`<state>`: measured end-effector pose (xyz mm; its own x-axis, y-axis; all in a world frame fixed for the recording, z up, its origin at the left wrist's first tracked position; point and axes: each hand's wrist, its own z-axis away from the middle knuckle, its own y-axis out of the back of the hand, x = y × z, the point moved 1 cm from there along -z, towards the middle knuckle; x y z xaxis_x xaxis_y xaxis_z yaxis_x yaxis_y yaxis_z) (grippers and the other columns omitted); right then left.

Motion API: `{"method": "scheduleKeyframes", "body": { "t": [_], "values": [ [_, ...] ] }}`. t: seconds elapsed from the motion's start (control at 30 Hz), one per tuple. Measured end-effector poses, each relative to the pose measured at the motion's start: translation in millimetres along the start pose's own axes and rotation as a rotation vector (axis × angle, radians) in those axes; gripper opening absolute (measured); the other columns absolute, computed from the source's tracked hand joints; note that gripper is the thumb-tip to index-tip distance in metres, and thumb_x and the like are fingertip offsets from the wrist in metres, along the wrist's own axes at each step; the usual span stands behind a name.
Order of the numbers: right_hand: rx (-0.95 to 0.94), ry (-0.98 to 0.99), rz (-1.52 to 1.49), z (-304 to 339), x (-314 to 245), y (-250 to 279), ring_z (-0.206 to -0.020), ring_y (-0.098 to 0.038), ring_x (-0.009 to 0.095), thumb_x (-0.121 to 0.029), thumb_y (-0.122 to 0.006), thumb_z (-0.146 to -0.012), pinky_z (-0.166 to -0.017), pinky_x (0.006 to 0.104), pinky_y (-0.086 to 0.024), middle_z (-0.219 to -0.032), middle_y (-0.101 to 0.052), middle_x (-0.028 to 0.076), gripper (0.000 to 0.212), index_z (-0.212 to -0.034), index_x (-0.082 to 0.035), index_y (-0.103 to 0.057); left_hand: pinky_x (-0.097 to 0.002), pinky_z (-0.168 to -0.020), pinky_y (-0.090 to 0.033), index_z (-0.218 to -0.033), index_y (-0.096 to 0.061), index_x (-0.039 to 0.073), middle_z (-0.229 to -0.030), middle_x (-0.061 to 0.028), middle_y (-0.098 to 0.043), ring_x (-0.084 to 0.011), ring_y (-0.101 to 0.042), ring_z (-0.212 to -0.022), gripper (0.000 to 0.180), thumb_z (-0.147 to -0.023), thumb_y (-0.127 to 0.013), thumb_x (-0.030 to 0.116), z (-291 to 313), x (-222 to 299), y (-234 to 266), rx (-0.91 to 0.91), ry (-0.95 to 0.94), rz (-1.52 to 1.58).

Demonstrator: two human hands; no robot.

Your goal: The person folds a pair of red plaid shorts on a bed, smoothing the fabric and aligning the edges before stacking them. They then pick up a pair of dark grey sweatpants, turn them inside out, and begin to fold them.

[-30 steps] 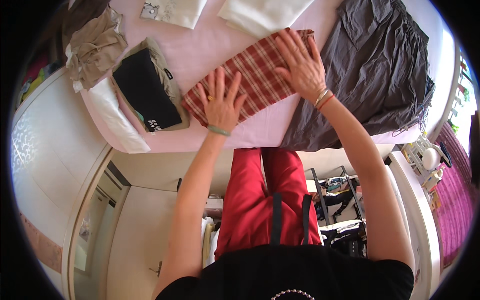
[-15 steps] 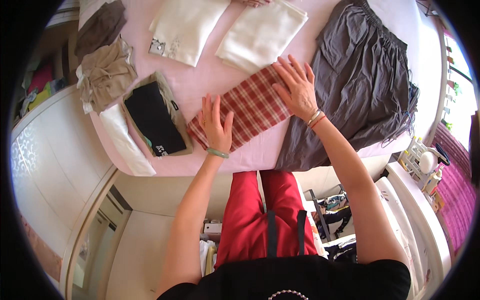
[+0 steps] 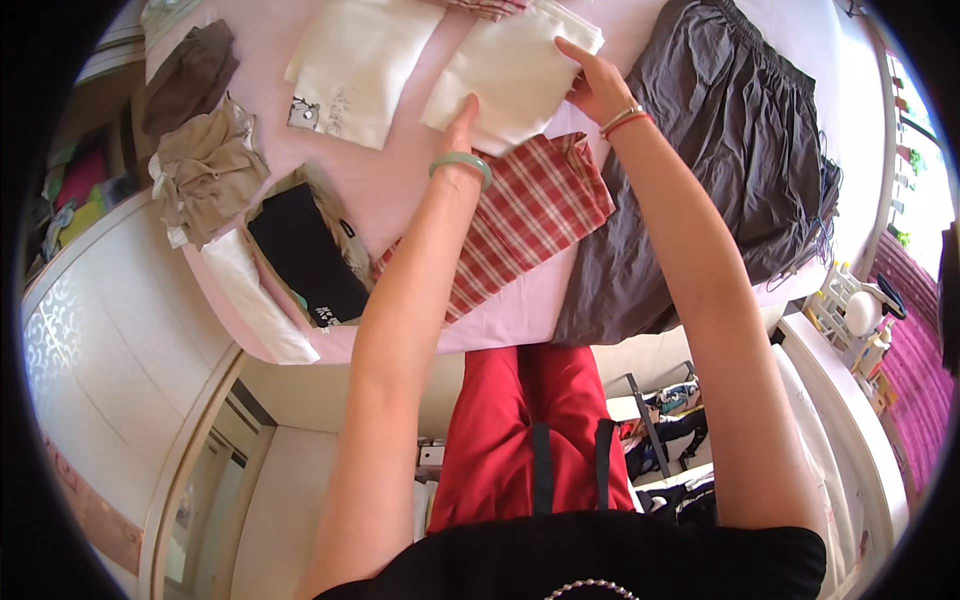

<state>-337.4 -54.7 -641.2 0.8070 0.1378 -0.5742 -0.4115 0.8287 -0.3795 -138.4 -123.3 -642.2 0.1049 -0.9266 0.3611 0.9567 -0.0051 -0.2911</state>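
1. At its right edge, the white folded cloth [image 3: 505, 75] is pinched by the right hand [image 3: 598, 92], with the thumb laid on top.
2. At the near left edge, it is met by the thumb of the left hand [image 3: 463, 127]; the fingers are hidden, so whether it is gripped there cannot be told.
3. The folds could be pulled loose, it is judged, if only the top layer were caught or the sides were raised unevenly.
4. The cloth is placed between the hands, reaching beyond them.
5. Nearer the body, the red plaid cloth [image 3: 535, 215] is partly covered by the left forearm [image 3: 405, 300].
6. To the right, a dark grey garment [image 3: 710, 150] is spread.
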Motion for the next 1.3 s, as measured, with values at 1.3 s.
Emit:
{"method": "scheduleKeyframes", "body": {
  "t": [1.3],
  "values": [
    [-0.375,0.875,1.875,205.7,115.0,-18.4,-0.15,-0.019,0.022,-0.051,-0.055,-0.091,-0.121,0.0456,-0.013,-0.159,-0.031,0.005,0.073,-0.149,-0.011,-0.038,-0.0565,-0.118,-0.011,-0.152,-0.037,0.022,-0.16,-0.0183,-0.023,-0.036,-0.02,-0.149,0.064,-0.094,-0.057,0.042,134.0,-100.4,137.1,0.052,-1.091,-1.775]
  ]
}}
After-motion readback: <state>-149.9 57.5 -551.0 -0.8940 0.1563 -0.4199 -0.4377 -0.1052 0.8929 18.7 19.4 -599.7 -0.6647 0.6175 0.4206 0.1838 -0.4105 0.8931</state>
